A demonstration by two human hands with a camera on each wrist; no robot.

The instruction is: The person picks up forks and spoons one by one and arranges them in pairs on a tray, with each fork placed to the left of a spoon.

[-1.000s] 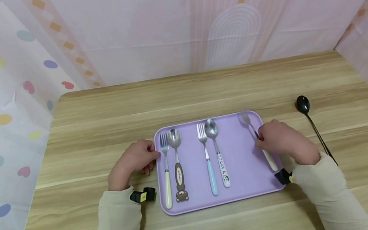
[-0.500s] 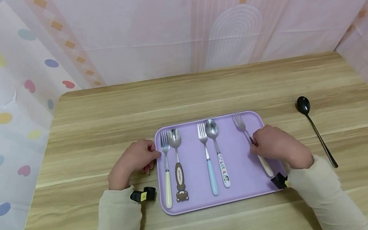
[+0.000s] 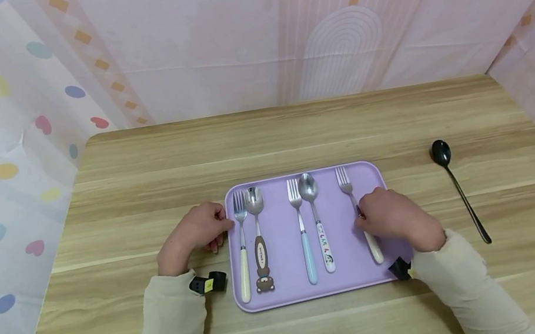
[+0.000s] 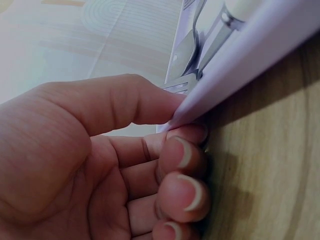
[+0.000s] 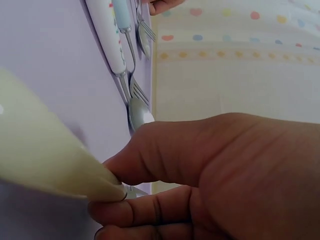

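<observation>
Two things are pinched before me: the purple tray (image 3: 281, 242), rim-first, by the left hand (image 3: 199, 227), a cream-handled fork (image 3: 374, 247) by the right hand (image 3: 395, 216).

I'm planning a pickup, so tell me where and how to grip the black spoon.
Pinch the black spoon, probably near mid-handle, from above, fingers on either side: it lies on the table, bowl at the far end, slim handle pointing back. The right hand is nearer but must first release a cream-handled fork.
</observation>
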